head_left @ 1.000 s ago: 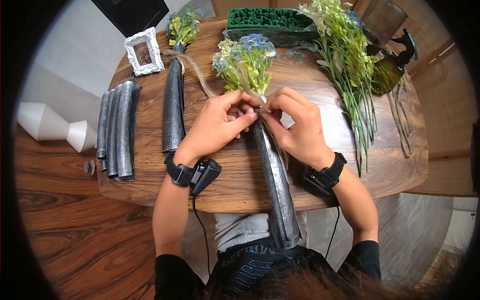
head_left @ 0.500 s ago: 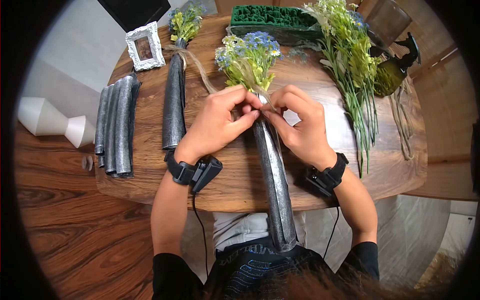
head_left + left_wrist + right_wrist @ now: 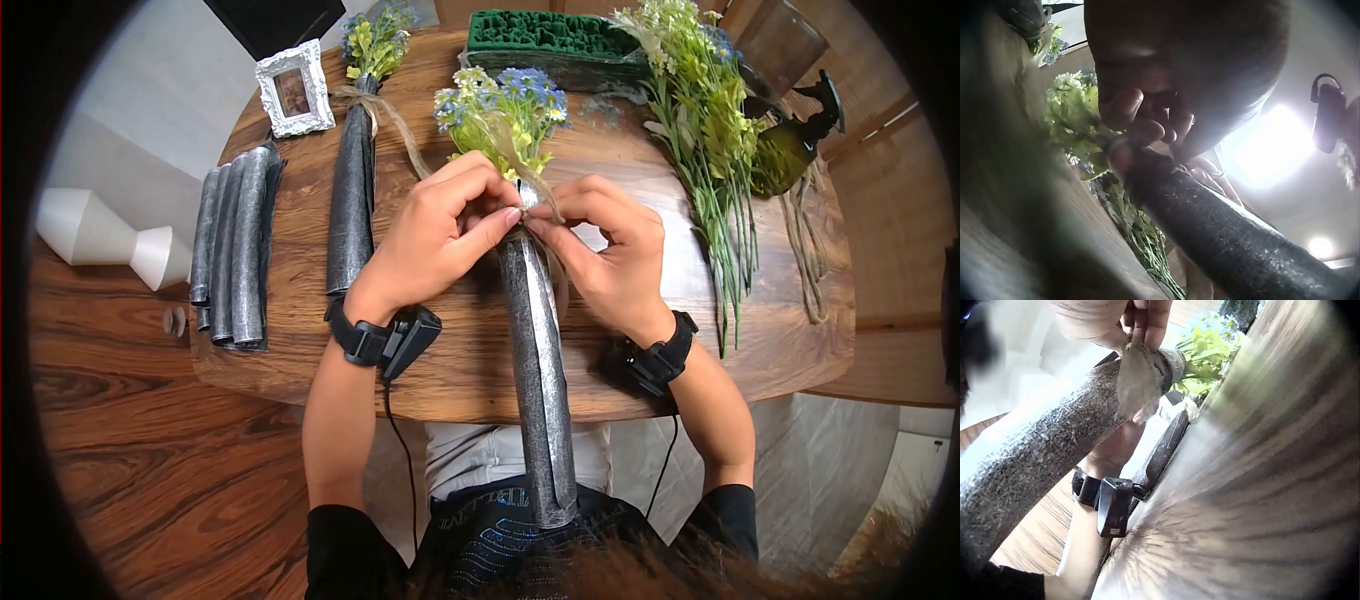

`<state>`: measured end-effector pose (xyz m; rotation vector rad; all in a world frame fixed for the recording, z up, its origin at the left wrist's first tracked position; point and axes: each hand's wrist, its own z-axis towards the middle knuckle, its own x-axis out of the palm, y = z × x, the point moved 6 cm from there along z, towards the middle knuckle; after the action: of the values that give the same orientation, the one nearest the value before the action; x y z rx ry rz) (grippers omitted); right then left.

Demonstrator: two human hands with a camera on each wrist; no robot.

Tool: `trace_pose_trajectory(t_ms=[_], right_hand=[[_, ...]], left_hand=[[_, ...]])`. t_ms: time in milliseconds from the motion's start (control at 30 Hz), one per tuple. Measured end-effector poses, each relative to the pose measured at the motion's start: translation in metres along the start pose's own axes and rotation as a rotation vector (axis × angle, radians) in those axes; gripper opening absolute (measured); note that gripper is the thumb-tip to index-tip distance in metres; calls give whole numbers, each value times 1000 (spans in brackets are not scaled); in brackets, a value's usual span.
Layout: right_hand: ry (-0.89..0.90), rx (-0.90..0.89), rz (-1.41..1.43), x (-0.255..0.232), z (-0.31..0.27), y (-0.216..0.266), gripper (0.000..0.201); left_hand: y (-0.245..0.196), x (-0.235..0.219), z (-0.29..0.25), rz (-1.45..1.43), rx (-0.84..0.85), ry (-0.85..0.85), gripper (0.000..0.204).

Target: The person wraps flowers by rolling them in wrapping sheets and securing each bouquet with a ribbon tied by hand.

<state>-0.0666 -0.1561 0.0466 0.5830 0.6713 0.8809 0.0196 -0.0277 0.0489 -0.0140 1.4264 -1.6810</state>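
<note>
A bouquet wrapped in a dark grey, silvery-flecked sleeve (image 3: 540, 370) slants from the table's middle toward the person's lap. Blue and white flowers (image 3: 500, 105) with yellow-green leaves stick out of its top. Both hands meet at the neck, where a beige ribbon (image 3: 518, 160) goes round the sleeve. My left hand (image 3: 440, 230) pinches the ribbon there between thumb and fingers. From the other side, my right hand (image 3: 610, 245) pinches it too, fingertips close to the left ones. In the right wrist view a flat piece of ribbon (image 3: 1137, 384) hangs over the sleeve from the fingers.
Another wrapped bouquet (image 3: 350, 205) lies left, near several grey rolls (image 3: 238, 250) and a white picture frame (image 3: 296, 90). Green foam (image 3: 555, 40) sits at the back. Loose flower stems (image 3: 715, 190), a spray bottle (image 3: 785, 150) and twine (image 3: 803, 250) are on the right.
The sleeve's lower end has swung left and nearer the body. The right hand has shifted slightly right; both hands still pinch the ribbon at the neck.
</note>
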Motion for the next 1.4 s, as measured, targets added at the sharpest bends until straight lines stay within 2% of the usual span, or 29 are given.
trace_pose_trajectory(t_ms=[167,267,333,367,600,667,700,833,933,1000,1033,1100,1333,1400], right_hand=[[-8,30,-2,-3,0,2,9],[9,115,-50,-8,0,-4,10],[-60,503,265,-12,-6,-31,12],[-75,545,345,-11,-8,-34,11],[-46,610,481,-6,-10,-38,13],[-59,724,444,-7,-13,-44,18],[-83,651,536,-5,-12,-44,21],[-67,677,566,-5,-15,-47,25],[-131,658,634,0,-13,-42,30],[-159,737,735,4,-13,-42,35],[-156,734,736,3,-11,-40,35],[-117,870,664,4,-15,-41,40],[-96,900,724,3,-21,-61,44],[-83,907,713,2,-21,-60,41]], left_hand=[[-4,-2,0,12,-11,-8,11],[0,-12,0,124,42,9,10],[1,-23,0,214,73,50,11],[3,-28,-1,180,37,82,13],[16,-17,-3,57,-98,138,16],[20,-12,-3,-28,-116,145,17],[18,-11,-3,-49,-124,135,16],[13,-3,-3,-56,-160,177,17],[16,3,-3,-17,-160,195,18],[18,5,-4,-10,-148,210,16],[18,5,-4,-4,-137,226,14],[18,5,-3,20,-133,237,15],[16,4,-1,129,-53,341,18],[21,2,-2,101,-78,325,18]])
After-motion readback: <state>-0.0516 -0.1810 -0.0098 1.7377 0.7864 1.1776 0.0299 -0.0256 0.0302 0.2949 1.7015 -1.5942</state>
